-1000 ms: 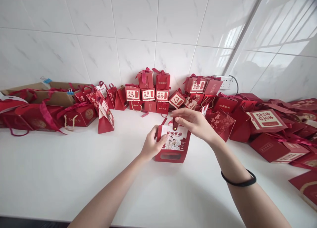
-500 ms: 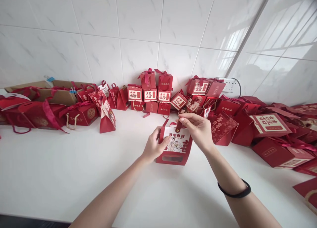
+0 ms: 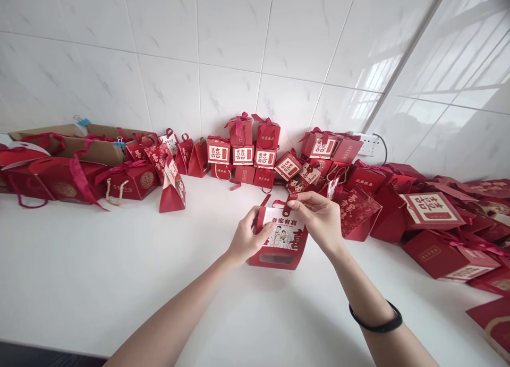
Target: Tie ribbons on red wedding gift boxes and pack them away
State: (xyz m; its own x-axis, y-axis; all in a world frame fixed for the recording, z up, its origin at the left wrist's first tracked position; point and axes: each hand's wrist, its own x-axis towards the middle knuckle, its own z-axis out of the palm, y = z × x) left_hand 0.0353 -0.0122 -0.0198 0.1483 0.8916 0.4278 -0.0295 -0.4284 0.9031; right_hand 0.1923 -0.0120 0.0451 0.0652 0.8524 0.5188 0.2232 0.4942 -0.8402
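A red gift box [image 3: 279, 257] with a white printed front, a cartoon couple and a small window stands upright on the white table. My left hand [image 3: 247, 236] is closed around its left side, the thumb pressing on the printed front. At the top edge, my right hand [image 3: 319, 216] pinches a small dark red tag [image 3: 287, 209] with a gold eyelet between thumb and fingers. A pink ribbon loop [image 3: 278, 203] rises from the box's top beside the tag. A black band circles my right wrist.
Stacked red gift boxes [image 3: 243, 155] line the tiled wall at the back. More boxes [image 3: 438, 253] are heaped on the right. On the left are a cardboard tray [image 3: 101, 155] with clips and a small triangular box [image 3: 172, 191]. A power strip [image 3: 370, 144] sits at the wall.
My right hand has come slightly down and left with the tag, closer to the box's top. The left hand keeps its hold on the box. The camera view has shifted a little.
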